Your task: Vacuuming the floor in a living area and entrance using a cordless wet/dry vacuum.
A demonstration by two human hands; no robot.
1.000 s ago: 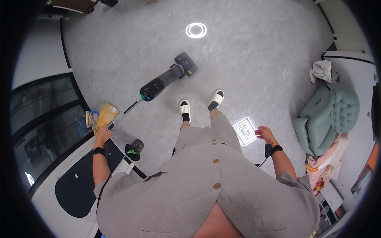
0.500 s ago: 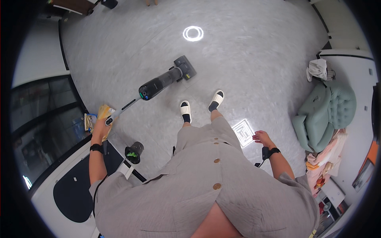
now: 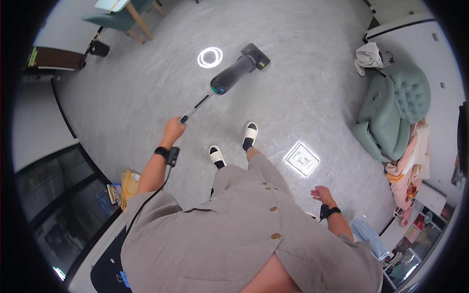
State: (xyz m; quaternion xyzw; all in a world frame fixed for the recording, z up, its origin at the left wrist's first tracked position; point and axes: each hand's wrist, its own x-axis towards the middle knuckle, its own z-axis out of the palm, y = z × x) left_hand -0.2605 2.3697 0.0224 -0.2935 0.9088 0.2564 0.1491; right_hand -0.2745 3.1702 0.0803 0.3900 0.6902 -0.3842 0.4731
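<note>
- So the stick vacuum (image 3: 231, 78) is out on the floor (image 3: 303, 73), past the slippers (image 3: 250, 132), well apart from both the floor's left edge by the glass-front cabinet (image 3: 63, 171) and its right edge by the armchair (image 3: 391, 112).
- Left hand (image 3: 174, 130) has it, fingers wrapped round the top end of the handle (image 3: 198, 106). It's clearly the nearer hand.
- From those fingers the vacuum runs forward and to the right, one long slanting line: handle, dark body, then the wide head (image 3: 255, 56) at the far end. The head sits crosswise to the stick, and I'd say any push or turn hinges on that slant.
- Right hand (image 3: 322, 194) hangs well apart from it on the other side, fingers loosely spread, nothing in them that I can see.
- Hard to make out: the left fingertips are tucked behind the grip, so no clue about thumb or buttons. The vacuum's body is a bit smeared and the head's underside is hidden.
- Near the floor's far left corner, a table (image 3: 111, 5) and green chair (image 3: 110, 20) get chopped by the frame. The yellow package (image 3: 130, 183) is partly behind the left arm.
</note>
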